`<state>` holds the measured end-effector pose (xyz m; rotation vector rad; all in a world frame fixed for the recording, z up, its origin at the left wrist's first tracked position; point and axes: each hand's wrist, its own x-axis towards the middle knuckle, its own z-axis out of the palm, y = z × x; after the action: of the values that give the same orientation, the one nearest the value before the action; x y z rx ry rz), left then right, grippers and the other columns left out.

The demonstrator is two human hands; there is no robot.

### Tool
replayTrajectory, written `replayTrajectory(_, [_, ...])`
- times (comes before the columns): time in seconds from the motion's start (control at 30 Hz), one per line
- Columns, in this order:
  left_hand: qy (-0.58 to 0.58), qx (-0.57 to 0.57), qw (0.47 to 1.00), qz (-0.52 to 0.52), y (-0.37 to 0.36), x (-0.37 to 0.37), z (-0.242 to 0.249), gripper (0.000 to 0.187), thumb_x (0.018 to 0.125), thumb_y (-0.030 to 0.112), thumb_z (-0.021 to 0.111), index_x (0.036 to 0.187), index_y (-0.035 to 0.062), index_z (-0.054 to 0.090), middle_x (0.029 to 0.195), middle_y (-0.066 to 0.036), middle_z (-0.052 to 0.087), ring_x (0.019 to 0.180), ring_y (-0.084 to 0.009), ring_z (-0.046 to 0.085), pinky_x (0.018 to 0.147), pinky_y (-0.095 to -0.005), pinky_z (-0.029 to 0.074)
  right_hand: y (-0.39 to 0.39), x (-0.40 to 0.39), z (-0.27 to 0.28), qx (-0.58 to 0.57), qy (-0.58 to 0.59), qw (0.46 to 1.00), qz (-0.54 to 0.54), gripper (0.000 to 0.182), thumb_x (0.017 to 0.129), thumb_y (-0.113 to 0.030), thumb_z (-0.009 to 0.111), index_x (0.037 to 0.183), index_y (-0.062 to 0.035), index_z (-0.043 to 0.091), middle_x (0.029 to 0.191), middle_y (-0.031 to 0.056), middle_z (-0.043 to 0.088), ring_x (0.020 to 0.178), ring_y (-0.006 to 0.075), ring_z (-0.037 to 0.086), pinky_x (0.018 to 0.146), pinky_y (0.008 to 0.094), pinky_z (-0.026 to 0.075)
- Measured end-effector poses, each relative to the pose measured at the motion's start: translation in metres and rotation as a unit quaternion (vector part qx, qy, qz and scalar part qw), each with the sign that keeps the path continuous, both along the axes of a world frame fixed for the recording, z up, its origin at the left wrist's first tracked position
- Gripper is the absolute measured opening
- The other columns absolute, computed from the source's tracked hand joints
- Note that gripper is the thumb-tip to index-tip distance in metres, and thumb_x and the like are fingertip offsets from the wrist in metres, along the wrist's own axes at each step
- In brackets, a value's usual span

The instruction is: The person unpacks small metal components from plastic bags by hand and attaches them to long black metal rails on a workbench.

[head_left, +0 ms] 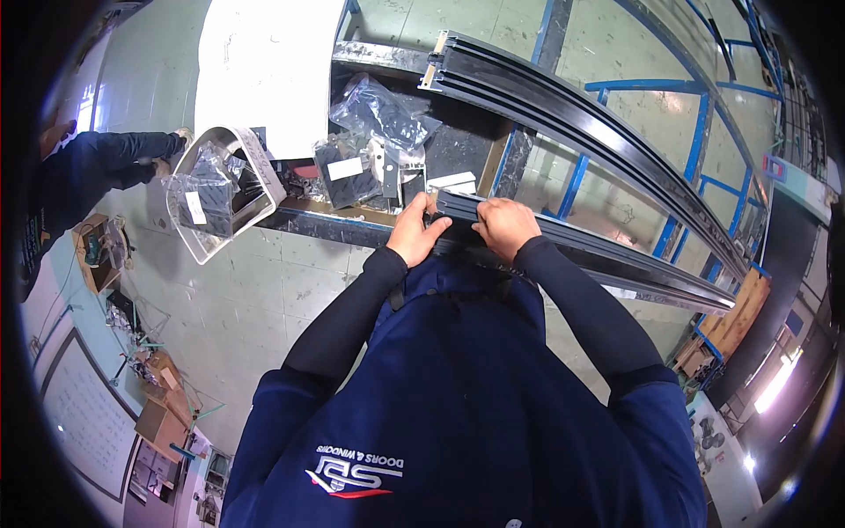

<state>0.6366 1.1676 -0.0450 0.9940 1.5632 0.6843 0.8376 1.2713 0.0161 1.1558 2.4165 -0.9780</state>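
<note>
My left hand is closed at the near end of a long black aluminium profile, thumb and fingers pinched together. Something dark shows between them, too covered to make out. Just to the right, my right hand is closed over the same profile, its fingers curled down on the upper side. The profile stretches away to the right across a blue frame. Beyond my hands lie a clear plastic bag and a black packet with a white label.
A second, larger black profile lies behind, on the blue metal frame. A cut-open white plastic container with bagged parts sits at left. A white sheet covers the bench's far left. Another person's sleeved arm reaches in from the left.
</note>
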Motion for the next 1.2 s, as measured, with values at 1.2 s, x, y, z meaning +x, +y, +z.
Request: replayTrajectory(1.2, [0.007, -0.033, 0.998, -0.054, 0.0, -0.008, -0.025, 0.037, 0.094, 0.026, 0.075, 0.113, -0.0017, 0.06, 0.096, -0.015, 0.073, 0.087, -0.0201, 0.068, 0.081, -0.0352, 0.052, -0.034, 0.081, -0.013, 0.108, -0.062, 0.979, -0.161, 0.08, 0.072, -0.055, 0.086, 0.136, -0.0155, 0.059, 0.126, 0.0144, 0.058, 0.126, 0.0357, 0.05, 0.111, 0.0512, 0.033])
